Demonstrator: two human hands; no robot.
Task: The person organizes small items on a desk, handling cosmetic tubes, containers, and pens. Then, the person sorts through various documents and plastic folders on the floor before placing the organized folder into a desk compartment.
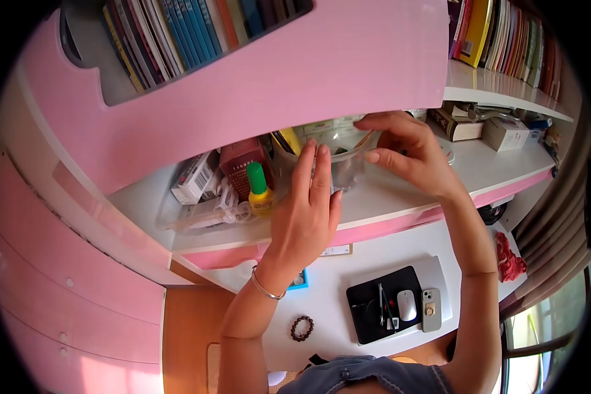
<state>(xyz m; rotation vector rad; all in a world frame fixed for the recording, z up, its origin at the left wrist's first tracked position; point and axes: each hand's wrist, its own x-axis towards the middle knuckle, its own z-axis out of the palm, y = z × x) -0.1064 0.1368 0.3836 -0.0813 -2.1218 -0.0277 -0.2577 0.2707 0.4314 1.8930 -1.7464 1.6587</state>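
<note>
A clear round container (347, 172) stands on the white shelf under the pink panel, with a small dark green item visible inside. My left hand (305, 207), wearing a silver bangle, lies against its near left side, two fingers stretched up to the rim and the thumb apart. At the opposite side, my right hand (410, 154) curves around the rim with thumb and index finger spread; its other fingers are partly hidden. Left of my left hand, a yellow bottle with a green cap (259, 187) stands near a dark red box (243, 164).
White boxes (196, 180) and clear plastic items (220, 209) sit at the shelf's left; books and a white box (504, 133) at its right. Below, the desk bears a laptop (443, 282), black pad (364, 315), mouse (406, 305), phone (431, 315) and beaded bracelet (302, 328).
</note>
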